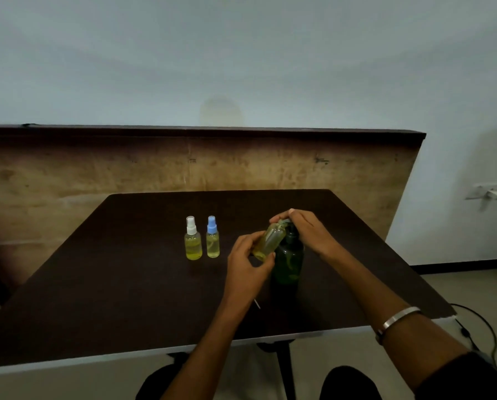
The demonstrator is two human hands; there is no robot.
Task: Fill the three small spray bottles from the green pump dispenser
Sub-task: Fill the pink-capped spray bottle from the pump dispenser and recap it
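A third bottle (269,240) is gripped tilted by the left hand (248,262) so its mouth meets the spout; the dispenser (289,259), at 3 o'clock of it, is pressed by the right hand (305,230), fingers curled over the pump.

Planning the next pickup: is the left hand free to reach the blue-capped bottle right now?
Probably not yet: the left hand grips the tilted bottle at the green dispenser. The path to the blue-capped bottle looks clear.

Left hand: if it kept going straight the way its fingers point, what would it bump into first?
Probably the green pump dispenser, just beyond the small bottle the left hand holds; depth is hard to judge.
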